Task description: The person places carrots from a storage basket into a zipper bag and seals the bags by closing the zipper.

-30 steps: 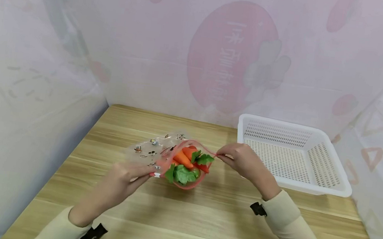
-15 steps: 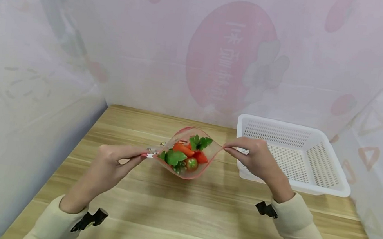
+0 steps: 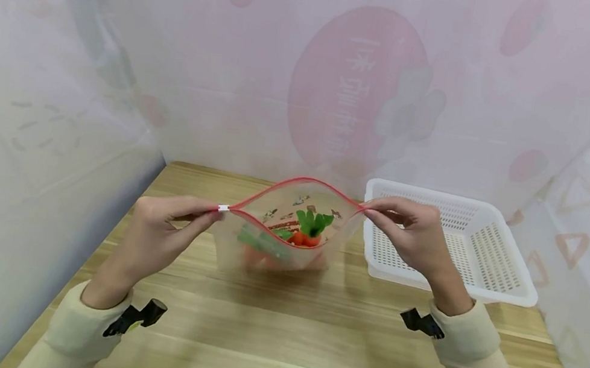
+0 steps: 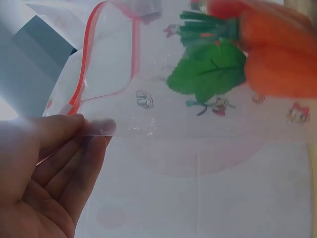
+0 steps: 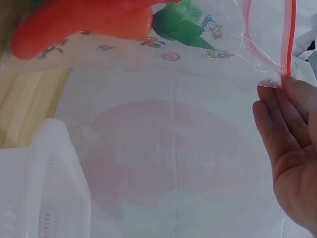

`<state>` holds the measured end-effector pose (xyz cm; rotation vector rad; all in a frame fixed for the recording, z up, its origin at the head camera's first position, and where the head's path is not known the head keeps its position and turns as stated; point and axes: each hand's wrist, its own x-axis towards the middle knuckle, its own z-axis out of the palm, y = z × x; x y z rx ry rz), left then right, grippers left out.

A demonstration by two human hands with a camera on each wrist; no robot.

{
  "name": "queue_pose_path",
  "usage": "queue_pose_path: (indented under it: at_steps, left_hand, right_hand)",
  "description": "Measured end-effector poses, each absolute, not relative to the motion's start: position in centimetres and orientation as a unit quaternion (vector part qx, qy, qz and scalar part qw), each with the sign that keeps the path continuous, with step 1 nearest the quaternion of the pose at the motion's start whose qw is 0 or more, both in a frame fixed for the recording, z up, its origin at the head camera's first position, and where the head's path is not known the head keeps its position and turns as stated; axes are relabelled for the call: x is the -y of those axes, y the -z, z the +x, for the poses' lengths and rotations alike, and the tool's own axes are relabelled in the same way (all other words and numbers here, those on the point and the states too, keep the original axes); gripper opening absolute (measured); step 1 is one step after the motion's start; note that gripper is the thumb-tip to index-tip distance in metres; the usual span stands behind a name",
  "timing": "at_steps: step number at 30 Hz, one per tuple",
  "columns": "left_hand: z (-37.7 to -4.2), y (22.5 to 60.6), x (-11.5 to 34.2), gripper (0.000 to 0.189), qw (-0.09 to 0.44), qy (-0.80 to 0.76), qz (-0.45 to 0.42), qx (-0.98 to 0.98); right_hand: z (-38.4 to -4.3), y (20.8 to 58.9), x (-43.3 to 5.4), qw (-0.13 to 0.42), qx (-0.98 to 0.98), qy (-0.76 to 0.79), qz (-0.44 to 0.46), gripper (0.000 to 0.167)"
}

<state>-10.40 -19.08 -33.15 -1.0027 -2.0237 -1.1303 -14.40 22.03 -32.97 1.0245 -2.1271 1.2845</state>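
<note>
1. Zip-lock bag [image 3: 280, 237] is held up over the wooden table [image 3: 277, 340], at 9 o'clock of the white plastic basket [image 3: 475, 253]; its mouth is spread open, red zipper rim uppermost.
2. Left end of the rim, by the white slider, is pinched by the left hand [image 3: 155, 235] between thumb and fingertips; right end is pinched the same way by the right hand [image 3: 412, 234]. Both grips are narrow, on film only.
3. Handling, judged: thin, clear, cartoon-printed film, soft and floppy, likely slippery; no shape is kept without tension from both ends. The load looks light, yet the bag bottom sags under it.
4. Best hold, judged: the stiffer zipper strip at the two ends, as now; the plain film lower down would be expected to slide or stretch.
5. Contents seem to be toy vegetables: orange carrots [image 4: 277, 54] with green leaves [image 4: 210, 67]; in the head view a small red piece shows by the leaves.
6. Counts: one bag, one basket, two hands. At least two carrots are seen in the left wrist view; the exact total cannot be told through the film.
</note>
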Motion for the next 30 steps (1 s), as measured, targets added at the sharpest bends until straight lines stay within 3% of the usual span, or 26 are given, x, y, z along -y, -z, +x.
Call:
queue_pose_path:
  at_steps: [6,13,17,23,30]
  left_hand:
    - [-9.0,32.3,19.0,0.033,0.257,0.492,-0.363,0.748]
    - [-6.2,30.8,20.2,0.029,0.147,0.605,-0.358,0.695]
    - [-5.7,30.3,20.6,0.025,0.083,0.591,-0.324,0.734]
    - [-8.2,32.3,19.8,0.013,-0.003,0.568,-0.237,0.788]
    - [-13.3,36.7,18.6,0.017,0.01,0.592,-0.214,0.777]
  right_hand:
    - [-11.3,31.5,-22.7,0.201,0.756,-0.519,0.343,0.03]
    - [-6.7,29.6,-23.9,0.154,0.702,-0.585,0.375,0.032]
    - [-5.5,29.3,-24.4,0.105,0.699,-0.603,0.369,0.03]
    - [-7.3,31.3,-25.1,0.051,0.773,-0.585,0.24,0.009]
    - [-11.8,35.2,-25.8,0.047,0.797,-0.579,0.167,0.014]
